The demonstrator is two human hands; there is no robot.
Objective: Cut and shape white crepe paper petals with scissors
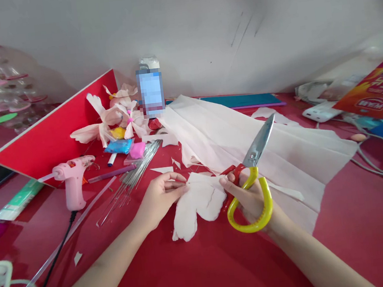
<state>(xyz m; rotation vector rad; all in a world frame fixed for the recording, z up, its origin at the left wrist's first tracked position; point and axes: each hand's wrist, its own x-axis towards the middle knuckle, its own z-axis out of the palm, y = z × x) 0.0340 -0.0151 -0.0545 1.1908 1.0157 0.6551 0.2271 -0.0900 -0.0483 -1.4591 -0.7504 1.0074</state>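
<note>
A pale cut-out piece (pixel 200 200) with rounded, petal-like lobes hangs above the red tabletop. My left hand (pixel 161 197) pinches its upper left edge between thumb and fingers. Closed around a pair of scissors (pixel 256 147) with red and yellow handles, my right hand (pixel 251 196) also has its thumb at the piece's right edge. The scissors' blades are together and point up and away to the right. Behind them spreads a large pale sheet (pixel 207 132), creased into long folds.
Left of my hands lie thin metal wires (pixel 135 168) and a pink glue gun (pixel 73 180) with a black cord. Pale paper-like flowers (pixel 102 121) rest against a red board (pixel 61 121). A phone (pixel 151 92) stands upright by the wall. Cables and an orange packet (pixel 375 90) are at right.
</note>
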